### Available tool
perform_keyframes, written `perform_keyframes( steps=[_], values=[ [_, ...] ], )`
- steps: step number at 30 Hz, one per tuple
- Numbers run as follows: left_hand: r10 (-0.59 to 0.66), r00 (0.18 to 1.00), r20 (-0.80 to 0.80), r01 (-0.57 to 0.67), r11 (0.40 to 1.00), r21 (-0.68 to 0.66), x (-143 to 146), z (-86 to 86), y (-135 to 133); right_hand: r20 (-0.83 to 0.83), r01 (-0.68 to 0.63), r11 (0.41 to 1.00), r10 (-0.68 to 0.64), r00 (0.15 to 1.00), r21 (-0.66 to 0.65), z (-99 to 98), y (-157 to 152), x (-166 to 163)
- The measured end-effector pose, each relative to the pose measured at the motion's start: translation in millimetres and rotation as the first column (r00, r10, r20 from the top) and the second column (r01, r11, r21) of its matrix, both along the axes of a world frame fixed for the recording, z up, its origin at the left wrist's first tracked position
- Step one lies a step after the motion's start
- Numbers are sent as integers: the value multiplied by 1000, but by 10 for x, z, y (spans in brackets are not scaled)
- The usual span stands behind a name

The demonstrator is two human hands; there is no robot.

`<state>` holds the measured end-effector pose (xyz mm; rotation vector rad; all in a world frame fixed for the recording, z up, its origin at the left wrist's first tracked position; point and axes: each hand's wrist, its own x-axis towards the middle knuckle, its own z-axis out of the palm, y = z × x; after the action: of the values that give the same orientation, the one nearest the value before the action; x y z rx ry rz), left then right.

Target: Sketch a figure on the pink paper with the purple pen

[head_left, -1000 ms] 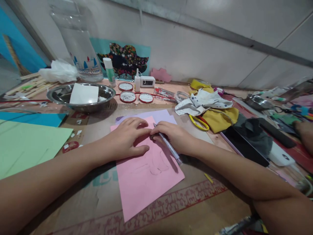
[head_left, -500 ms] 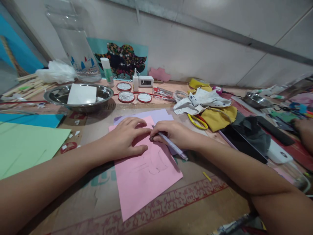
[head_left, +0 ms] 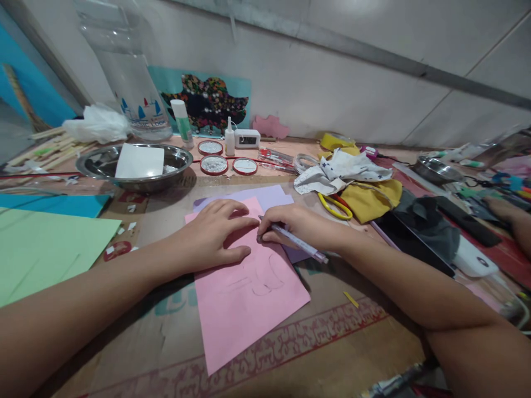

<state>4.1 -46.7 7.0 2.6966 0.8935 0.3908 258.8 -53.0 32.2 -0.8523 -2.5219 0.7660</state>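
A sheet of pink paper [head_left: 249,326] lies at a slant on the cardboard, with faint pencil-like lines drawn on its lower half. My left hand [head_left: 213,232] rests flat on the paper's upper left, fingers spread. Closed around a pale purple pen [head_left: 302,244], my right hand [head_left: 296,221] sits at the sheet's upper right edge. Something small and dark shows under its fingertips; I cannot make out what. Purple paper [head_left: 261,196] sticks out from beneath the pink sheet.
A metal bowl [head_left: 182,157] with white paper stands at back left, near a glue stick [head_left: 181,122] and bead-filled lids [head_left: 213,165]. Yellow-handled scissors [head_left: 335,207] and cloth scraps [head_left: 369,199] lie right. Green paper [head_left: 53,243] is left. Another person's hand [head_left: 512,215] shows far right.
My right hand and the pen have shifted slightly to the right. My left hand stays in place on the pink paper. The other person's hand has moved a little left.
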Motion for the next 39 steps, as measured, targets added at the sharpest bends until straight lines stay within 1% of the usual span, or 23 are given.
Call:
perform_keyframes(
  steps=[2,5,7,9,11,13,14,16,20,25,29,32,33,34,35,37,39],
  values=[
    [0,1000,3,0,1000,-7,2,3,-1,-6,26,1000,-26,1000,4,-5,-7,-5],
    [8,1000,7,-8,1000,-9,5,6,-1,-73,54,993,-46,996,105,-105,-27,-31],
    [15,1000,5,-15,1000,-6,6,12,-4,-116,66,988,-50,992,140,-167,-33,-47],
    [21,1000,-2,-21,1000,-4,7,20,-11,-175,111,985,-88,981,128,-190,-25,-51],
    [25,1000,-7,-25,1000,-6,9,29,-20,-230,190,977,-164,959,98,-178,-11,-44],
    [33,999,-6,-33,999,-11,11,35,-27,-260,229,971,-205,943,64,-156,1,-31],
    [37,999,-3,-37,999,-12,11,36,-29,-262,221,974,-199,944,57,-149,4,-24],
    [38,999,0,-38,999,-14,11,34,-27,-235,168,983,-148,961,67,-149,11,-9],
    [22,1000,1,-22,1000,-14,9,20,-14,-149,79,986,-57,987,149,-193,26,15],
    [19,1000,6,-19,1000,-19,9,5,-5,-115,63,983,-44,992,174,-232,2,2],
    [17,1000,1,-17,1000,-12,10,9,-5,-93,33,988,-19,995,149,-180,-37,-32],
    [17,1000,-2,-17,1000,-8,10,17,-11,-144,36,996,-23,989,85,-106,-19,-21],
    [21,1000,-2,-21,1000,-6,10,18,-12,-164,67,996,-56,985,63,-85,3,-5],
    [24,1000,0,-24,1000,-6,9,18,-14,-182,125,991,-115,977,49,-71,32,19],
    [27,1000,5,-27,1000,-7,9,16,-14,-193,214,976,-201,960,46,-65,70,48],
    [39,999,15,-38,999,-20,7,9,-12,-172,403,912,-386,906,75,-79,157,115],
    [62,998,25,-61,997,-43,5,0,-9,-110,526,844,-515,850,109,-106,233,174]
  ],
)
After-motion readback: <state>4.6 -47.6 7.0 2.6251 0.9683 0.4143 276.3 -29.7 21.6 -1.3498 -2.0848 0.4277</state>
